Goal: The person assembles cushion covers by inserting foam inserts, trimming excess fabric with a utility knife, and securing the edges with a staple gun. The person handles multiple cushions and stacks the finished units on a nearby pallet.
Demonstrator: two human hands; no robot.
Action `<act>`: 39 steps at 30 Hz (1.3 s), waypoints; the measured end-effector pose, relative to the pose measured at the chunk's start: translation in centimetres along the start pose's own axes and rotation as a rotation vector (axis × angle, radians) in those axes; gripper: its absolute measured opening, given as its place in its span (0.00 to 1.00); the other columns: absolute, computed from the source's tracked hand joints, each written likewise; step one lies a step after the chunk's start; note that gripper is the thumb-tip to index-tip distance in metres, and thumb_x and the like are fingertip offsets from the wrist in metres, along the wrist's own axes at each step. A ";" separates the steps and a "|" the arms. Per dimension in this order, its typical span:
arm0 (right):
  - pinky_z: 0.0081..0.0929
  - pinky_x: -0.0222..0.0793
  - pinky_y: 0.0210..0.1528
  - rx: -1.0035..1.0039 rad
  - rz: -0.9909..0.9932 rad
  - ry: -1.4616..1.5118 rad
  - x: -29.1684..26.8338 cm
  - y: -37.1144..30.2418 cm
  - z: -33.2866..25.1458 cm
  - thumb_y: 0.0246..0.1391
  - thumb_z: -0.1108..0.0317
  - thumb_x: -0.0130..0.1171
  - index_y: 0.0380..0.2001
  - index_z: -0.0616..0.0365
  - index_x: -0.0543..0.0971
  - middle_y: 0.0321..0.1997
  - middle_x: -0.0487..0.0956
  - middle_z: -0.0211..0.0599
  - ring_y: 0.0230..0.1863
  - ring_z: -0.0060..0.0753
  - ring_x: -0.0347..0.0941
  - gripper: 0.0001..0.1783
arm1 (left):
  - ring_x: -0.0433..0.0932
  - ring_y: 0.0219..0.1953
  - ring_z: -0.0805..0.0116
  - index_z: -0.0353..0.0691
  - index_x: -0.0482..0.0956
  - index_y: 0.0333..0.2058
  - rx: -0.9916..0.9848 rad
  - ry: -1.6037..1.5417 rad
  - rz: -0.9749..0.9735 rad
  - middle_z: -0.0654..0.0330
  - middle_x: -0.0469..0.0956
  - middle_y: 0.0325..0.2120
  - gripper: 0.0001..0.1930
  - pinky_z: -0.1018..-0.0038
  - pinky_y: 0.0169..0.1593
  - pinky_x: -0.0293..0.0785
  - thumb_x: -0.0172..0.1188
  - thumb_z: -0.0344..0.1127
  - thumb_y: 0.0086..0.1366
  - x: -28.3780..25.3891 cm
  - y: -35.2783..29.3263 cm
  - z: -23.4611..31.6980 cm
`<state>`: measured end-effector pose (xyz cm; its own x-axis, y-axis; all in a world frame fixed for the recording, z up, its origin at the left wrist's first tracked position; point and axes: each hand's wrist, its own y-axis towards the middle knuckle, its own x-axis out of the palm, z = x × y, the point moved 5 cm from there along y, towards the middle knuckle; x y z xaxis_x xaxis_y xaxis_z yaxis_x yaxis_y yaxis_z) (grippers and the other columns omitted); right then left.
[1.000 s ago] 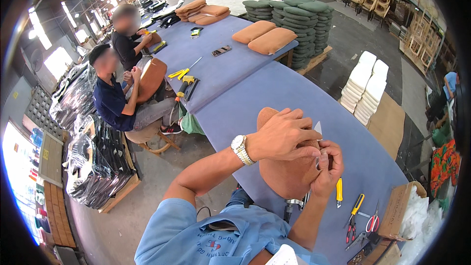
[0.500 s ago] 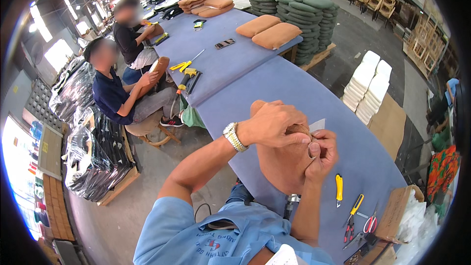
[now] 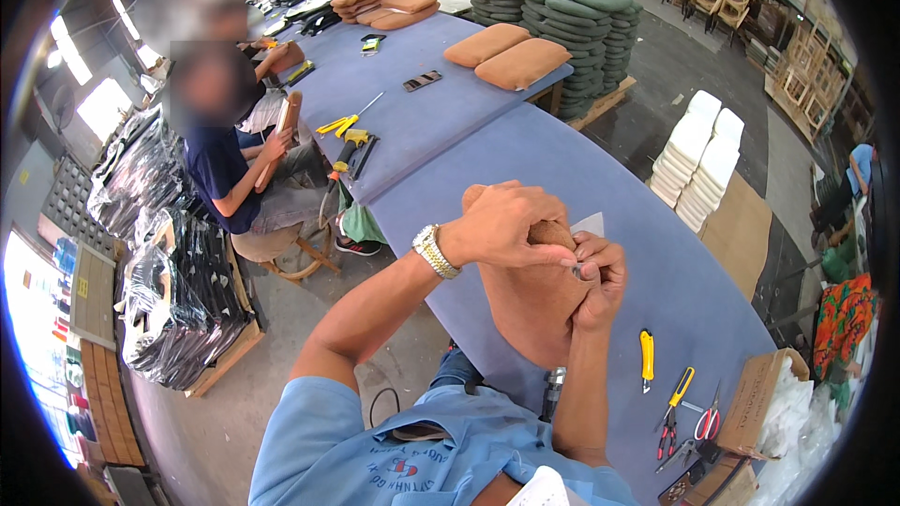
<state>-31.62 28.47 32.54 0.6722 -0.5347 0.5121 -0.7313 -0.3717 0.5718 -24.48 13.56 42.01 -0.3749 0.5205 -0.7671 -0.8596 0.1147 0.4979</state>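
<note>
A brown upholstered cushion [image 3: 525, 309] is held tilted up above the blue-topped table, close in front of me. My left hand [image 3: 516, 225], with a metal watch on its wrist, reaches over the cushion's upper edge and grips it, thumb pressing the covering. Against that same edge, my right hand [image 3: 597, 281] pinches the covering, its fingertips meeting the left thumb. Whether anything small sits between those fingertips I cannot make out. A pale corner of sheet [image 3: 591, 223] shows just behind the hands. A metal tool end [image 3: 553, 389] pokes out below the cushion.
On the table [image 3: 675, 272] lie a yellow cutter [image 3: 647, 361], a yellow-handled screwdriver [image 3: 682, 384], pliers [image 3: 667, 436] and red-handled scissors [image 3: 708, 424]. A cardboard box [image 3: 755, 398] stands right. Farther off are a staple gun [image 3: 352, 152], brown cushions [image 3: 522, 64] and green cushion stacks [image 3: 579, 47]. Two co-workers sit left.
My hands and the cushion appear slightly farther left and up, still gripping the same edge. The nearer co-worker has turned a brown cushion more upright.
</note>
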 end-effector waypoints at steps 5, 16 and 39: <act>0.44 0.66 0.64 0.025 -0.034 -0.029 0.4 -0.6 0.3 0.60 0.59 0.71 0.31 0.55 0.75 0.34 0.79 0.34 0.47 0.35 0.74 0.15 | 0.76 0.27 0.60 0.49 0.84 0.27 0.027 -0.001 0.000 0.65 0.76 0.21 0.28 0.67 0.37 0.69 0.75 0.69 0.46 -0.3 0.2 -0.2; 0.36 0.68 0.63 -0.064 0.102 -0.231 3.1 -0.8 0.4 0.63 0.76 0.63 0.34 0.59 0.76 0.43 0.81 0.38 0.57 0.39 0.76 0.05 | 0.71 0.60 0.52 0.44 0.80 0.58 0.050 -0.216 0.149 0.51 0.77 0.58 0.30 0.59 0.63 0.62 0.57 0.61 0.69 2.1 1.0 -4.4; 0.25 0.76 0.49 -0.154 -0.020 -0.732 4.0 0.4 -3.4 0.52 0.79 0.72 0.41 0.60 0.82 0.52 0.75 0.39 0.50 0.27 0.76 0.13 | 0.79 0.58 0.48 0.31 0.53 0.73 -0.639 -0.454 0.388 0.37 0.70 0.64 0.39 0.62 0.55 0.78 0.55 0.25 0.63 10.1 -11.6 3.9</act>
<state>-28.86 28.77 37.02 0.3974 -0.9173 -0.0261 -0.6591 -0.3051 0.6874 -16.96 20.82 30.11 -0.6236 0.7271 -0.2873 -0.7812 -0.5657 0.2639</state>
